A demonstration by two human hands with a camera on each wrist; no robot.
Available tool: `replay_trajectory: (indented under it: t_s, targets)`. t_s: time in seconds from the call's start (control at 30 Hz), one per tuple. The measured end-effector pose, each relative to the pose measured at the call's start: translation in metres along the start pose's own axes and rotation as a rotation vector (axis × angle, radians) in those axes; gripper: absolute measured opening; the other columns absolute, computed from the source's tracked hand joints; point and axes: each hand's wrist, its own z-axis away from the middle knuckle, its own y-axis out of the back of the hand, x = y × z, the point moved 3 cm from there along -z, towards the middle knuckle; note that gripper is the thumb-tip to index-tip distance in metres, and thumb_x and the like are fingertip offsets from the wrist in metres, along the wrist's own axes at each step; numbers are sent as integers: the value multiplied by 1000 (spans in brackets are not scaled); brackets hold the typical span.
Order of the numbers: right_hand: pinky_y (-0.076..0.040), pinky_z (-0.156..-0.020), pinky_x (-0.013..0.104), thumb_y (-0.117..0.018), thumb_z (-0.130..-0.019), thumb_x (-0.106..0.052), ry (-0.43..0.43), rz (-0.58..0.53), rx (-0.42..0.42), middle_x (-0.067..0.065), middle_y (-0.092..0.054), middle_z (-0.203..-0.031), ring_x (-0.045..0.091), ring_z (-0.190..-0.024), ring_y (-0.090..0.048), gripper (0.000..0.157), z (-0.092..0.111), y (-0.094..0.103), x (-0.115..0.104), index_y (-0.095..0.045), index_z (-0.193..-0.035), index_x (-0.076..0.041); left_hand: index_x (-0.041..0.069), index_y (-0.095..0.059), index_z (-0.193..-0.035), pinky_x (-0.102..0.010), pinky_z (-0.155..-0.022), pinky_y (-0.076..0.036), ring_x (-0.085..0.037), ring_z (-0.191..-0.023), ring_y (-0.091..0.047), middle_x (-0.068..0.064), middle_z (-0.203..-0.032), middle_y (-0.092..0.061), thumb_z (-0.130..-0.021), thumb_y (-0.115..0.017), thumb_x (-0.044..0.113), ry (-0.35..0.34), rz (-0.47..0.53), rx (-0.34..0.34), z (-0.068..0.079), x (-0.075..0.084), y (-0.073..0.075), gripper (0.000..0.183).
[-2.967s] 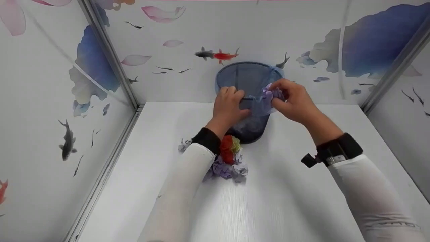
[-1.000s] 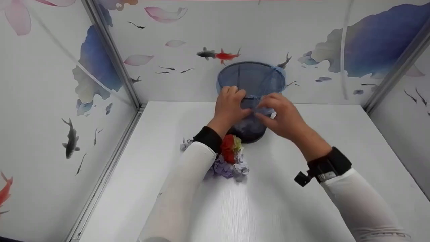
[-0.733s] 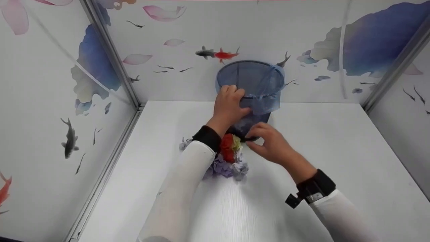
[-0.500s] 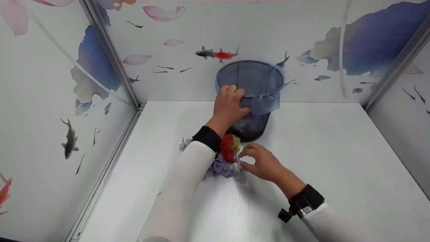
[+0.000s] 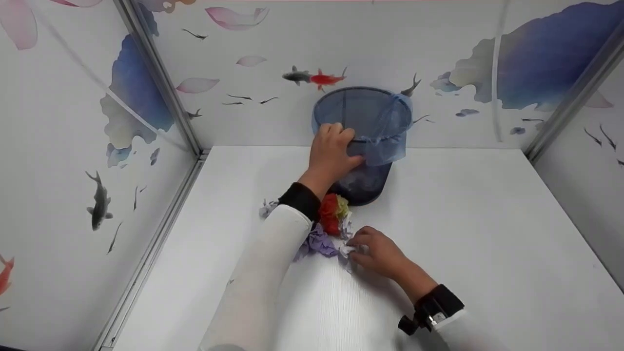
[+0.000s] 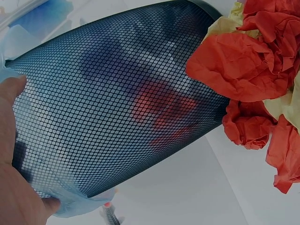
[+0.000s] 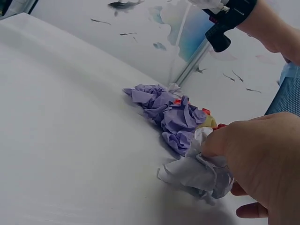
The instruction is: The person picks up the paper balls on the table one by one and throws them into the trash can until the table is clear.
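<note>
white paper: crumpled, at the near right end of the pile, just beside the purple paper. whether it touches the table cannot be told.
right hand: narrow grip; you pinch the white paper between thumb and fingers.
pile: purple paper to the left of your right hand; red paper farther back, with yellow paper against its right side. your left forearm hides part of the pile in the head view.
pale scrap: on the table, left of your left wrist.
bin: dark mesh, at the back of the table behind the pile; red, white and dark purple show dimly through the mesh.
bag: blue, lining the bin, folded over the rim and hanging outside.
left hand: you grip the bin's near rim, fingers over the top, thumb outside.
wrists: black straps over your white sleeves.
wall: white, printed with fish and petals.
</note>
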Motion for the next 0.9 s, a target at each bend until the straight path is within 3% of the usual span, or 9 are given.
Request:
replay_trajectory:
  t_s: [0.2,0.47,0.7,0.9]
  targets:
    - [-54,-87,35,-77,-88,-17,-16,4,-1,-3,-65,-103,13,-96,-63,18,2,-6,3,-80,-106,-18,19,-65,-111,-35,-96,-47,-25,-112,-51,-3,-101,-54,-85,-76,59,0,4,8,-1,0,0,49]
    - [-50,-80,27,-77,-83,-9,-121,-110,19,-6,-63,-97,10,-89,-58,18,4,-10,9,-77,-98,-19,17,-64,-108,-36,-99,-45,-25,-110,-51,-3,-100,-54,-85,-77,58,-11,4,13,0,-1,0,48]
    - [-51,-80,27,-78,-81,-10,-190,-176,68,-3,-61,-104,11,-89,-57,18,4,-12,17,-74,-94,-21,17,-64,-106,-36,-99,-45,-25,-109,-51,-4,-100,-54,-86,-77,57,-11,1,22,0,0,-1,47]
    - [-47,-74,26,-76,-81,-8,-227,-201,65,-2,-64,-95,12,-83,-54,18,4,-13,20,-73,-96,-18,16,-64,-104,-36,-97,-45,-26,-108,-51,-4,-99,-54,-85,-77,58,-13,-10,15,0,0,0,48]
